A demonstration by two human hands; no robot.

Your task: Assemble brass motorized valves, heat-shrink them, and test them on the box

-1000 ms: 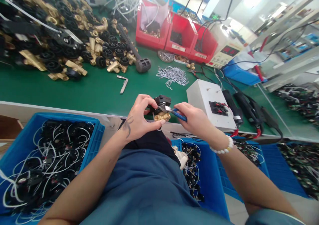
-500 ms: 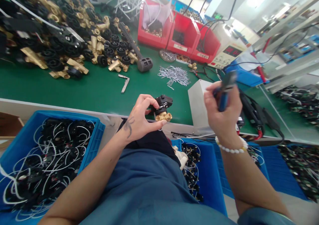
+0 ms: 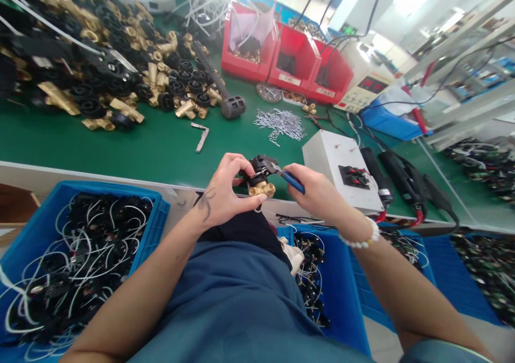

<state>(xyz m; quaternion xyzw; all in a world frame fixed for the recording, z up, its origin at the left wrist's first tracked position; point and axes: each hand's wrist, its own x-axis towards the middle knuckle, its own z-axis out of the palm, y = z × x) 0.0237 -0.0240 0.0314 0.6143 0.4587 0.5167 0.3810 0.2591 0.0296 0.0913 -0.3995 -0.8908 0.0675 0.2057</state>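
Observation:
Near the front edge of the green bench, my left hand (image 3: 225, 189) grips a brass valve with a black plastic head (image 3: 262, 189), thumb under the brass and fingers on the black part. A shiny wire clip seems to sit at the joint between the two. My right hand (image 3: 316, 191) is closed around blue-handled pliers (image 3: 293, 182), whose jaws reach the black head beside the clip. Whether the jaws grip the clip is too small to tell. Beyond my hands lies a pile of small wire clips (image 3: 280, 125).
Brass valves with black caps (image 3: 177, 79) are heaped at the back left, beside a dark mallet (image 3: 233, 106). An L-shaped metal tool (image 3: 201, 138) lies mid-bench. Red bins (image 3: 249, 68) stand behind. A white switch box (image 3: 341, 172) is on the right; a blue crate (image 3: 163, 213) sits below left.
My right hand has swung left and down from above the white box, bringing the pliers to the valve. My left hand holds the valve in nearly the same place.

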